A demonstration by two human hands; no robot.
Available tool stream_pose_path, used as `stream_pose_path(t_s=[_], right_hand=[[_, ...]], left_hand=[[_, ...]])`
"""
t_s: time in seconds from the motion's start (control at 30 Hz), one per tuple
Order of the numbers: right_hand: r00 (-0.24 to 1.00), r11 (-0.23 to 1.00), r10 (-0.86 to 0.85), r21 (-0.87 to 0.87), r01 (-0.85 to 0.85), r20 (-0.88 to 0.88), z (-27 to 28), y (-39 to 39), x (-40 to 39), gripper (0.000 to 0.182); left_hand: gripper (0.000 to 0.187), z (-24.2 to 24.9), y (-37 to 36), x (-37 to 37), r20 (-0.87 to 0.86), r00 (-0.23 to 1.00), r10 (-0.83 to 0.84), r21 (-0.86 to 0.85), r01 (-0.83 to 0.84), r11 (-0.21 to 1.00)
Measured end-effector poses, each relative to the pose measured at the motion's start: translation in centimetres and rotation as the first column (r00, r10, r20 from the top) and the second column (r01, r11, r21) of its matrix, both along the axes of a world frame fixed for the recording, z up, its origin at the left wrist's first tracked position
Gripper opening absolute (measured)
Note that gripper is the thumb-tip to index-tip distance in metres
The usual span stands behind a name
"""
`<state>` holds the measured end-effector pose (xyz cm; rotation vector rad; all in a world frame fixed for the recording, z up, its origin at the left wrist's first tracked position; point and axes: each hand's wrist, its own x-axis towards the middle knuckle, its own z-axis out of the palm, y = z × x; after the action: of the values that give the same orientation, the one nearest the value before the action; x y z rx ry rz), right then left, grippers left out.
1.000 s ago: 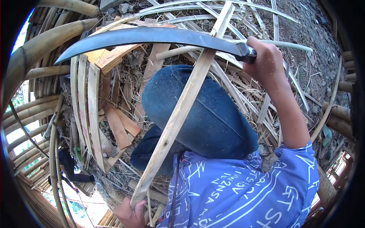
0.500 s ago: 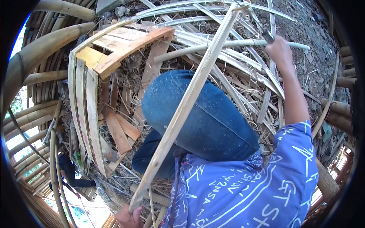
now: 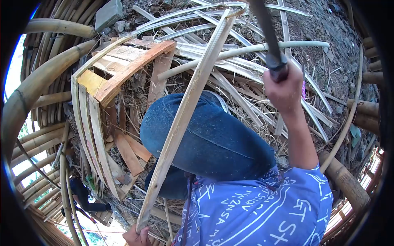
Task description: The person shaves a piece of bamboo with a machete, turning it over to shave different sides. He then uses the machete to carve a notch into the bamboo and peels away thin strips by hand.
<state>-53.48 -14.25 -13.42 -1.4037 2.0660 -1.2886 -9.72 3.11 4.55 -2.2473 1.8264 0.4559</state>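
Note:
My left hand (image 3: 137, 237) at the bottom is closed round the lower end of a long split bamboo strip (image 3: 178, 133). The strip slants up across my bent knee, and a thin curled shaving hangs at its top end. My right hand (image 3: 286, 88), right of the strip, is closed round the dark handle of a knife (image 3: 269, 35). Its blade points up towards the top edge of the view, apart from the strip, and its tip is cut off.
A wooden crate-like frame (image 3: 137, 67) stands at left. Pale split strips (image 3: 234, 88) and shavings litter the ground. A grey block (image 3: 108, 15) lies at top left. Bamboo poles (image 3: 49, 69) line the left side. Another person (image 3: 84, 197) is at lower left.
My right hand has come down and left, lifting the knife, whose blade now shows plainly. The strip's upper end has shifted left with the whole view; my left hand keeps hold of it.

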Motion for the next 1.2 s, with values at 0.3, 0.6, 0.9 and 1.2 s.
stream_pose_path(t_s=[0.3,0.6,0.9,1.2], right_hand=[[0.908,0.986,0.123,0.149,-0.068,-0.401,-0.3,-1.4,1.6,0.015],[0.913,0.973,0.051,0.226,0.046,-0.405,-3.7,-3.9,-1.6,0.009],[0.973,0.888,-0.108,0.421,0.186,-0.203,-11.6,-3.4,-7.3,0.023],[0.966,0.992,-0.125,0.027,0.122,0.227,-7.5,0.7,1.5,0.006]], left_hand=[[0.035,-0.3,1.4,0.1,0.103,0.990,-0.099,-0.222,0.120,0.968],[0.024,0.5,2.3,1.1,0.241,0.962,-0.128,-0.069,0.148,0.987],[0.017,-0.7,4.6,3.8,-0.028,0.996,-0.082,-0.191,0.075,0.979],[0.010,-0.6,1.4,1.6,-0.109,0.994,0.012,-0.157,-0.030,0.987]])
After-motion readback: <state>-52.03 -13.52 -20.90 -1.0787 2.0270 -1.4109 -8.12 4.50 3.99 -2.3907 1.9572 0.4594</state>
